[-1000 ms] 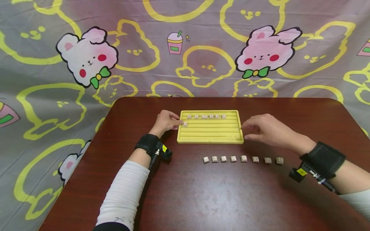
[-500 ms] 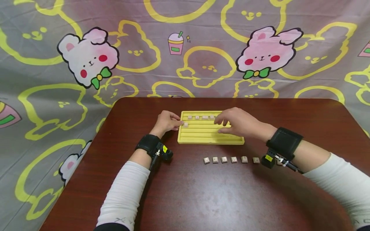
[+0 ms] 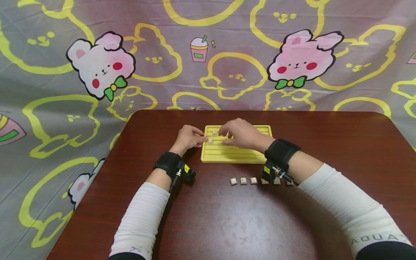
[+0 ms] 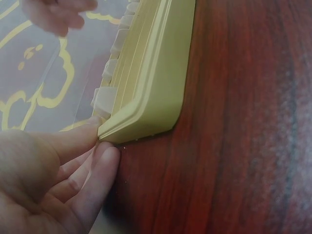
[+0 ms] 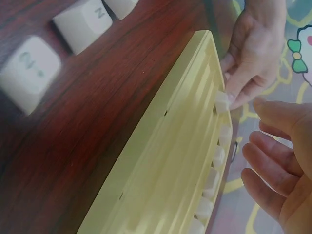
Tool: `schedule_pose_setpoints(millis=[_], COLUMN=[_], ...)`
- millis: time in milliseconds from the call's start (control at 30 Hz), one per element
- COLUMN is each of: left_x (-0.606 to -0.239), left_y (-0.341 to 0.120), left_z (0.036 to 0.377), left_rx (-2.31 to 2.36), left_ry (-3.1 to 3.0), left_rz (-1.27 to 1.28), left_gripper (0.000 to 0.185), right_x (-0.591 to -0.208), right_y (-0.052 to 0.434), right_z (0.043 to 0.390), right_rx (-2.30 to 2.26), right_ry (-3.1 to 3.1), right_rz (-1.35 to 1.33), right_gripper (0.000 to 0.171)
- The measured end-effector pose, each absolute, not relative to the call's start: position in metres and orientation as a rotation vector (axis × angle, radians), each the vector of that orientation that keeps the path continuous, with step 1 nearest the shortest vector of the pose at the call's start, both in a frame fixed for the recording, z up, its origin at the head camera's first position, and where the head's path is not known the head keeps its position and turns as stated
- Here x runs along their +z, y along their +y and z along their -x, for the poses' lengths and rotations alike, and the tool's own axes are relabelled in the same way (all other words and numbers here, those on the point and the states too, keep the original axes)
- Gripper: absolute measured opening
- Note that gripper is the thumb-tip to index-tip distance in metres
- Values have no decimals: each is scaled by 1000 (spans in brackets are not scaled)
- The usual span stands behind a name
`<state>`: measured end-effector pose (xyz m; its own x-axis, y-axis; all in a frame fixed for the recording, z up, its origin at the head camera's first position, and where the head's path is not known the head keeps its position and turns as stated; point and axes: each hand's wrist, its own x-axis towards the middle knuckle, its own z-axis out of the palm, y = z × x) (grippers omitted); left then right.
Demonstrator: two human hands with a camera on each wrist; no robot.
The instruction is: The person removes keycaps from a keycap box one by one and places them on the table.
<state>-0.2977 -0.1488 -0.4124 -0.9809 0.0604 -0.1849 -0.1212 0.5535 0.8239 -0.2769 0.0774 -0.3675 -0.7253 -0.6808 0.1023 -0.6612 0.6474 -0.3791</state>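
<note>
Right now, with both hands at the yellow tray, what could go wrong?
The right hand hovers over the keycaps in the tray's top row and could knock them askew. The right forearm lies across the keycap row on the table and may scatter it. The left hand could shove the yellow tray.

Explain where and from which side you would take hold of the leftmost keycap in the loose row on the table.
Pinch the leftmost keycap from above, with fingers on its left and near sides. Its neighbour crowds the right side, while bare table lies to the left and front. It sits flat and low, so a top-down pinch probably suits it best.
</note>
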Motion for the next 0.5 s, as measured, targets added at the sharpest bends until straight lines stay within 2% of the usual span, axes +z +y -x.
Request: schedule_pose_setpoints(millis=[500], left_x=[-411], left_y=[-148], left_z=[297], left_rx=[1359], left_ry=[2613], left_rz=[71], left_gripper=[28], right_x=[-380], right_y=[51], right_z=[287], right_rx=[-573], right_ry=[2820], right_rz=[1083], right_gripper=[32])
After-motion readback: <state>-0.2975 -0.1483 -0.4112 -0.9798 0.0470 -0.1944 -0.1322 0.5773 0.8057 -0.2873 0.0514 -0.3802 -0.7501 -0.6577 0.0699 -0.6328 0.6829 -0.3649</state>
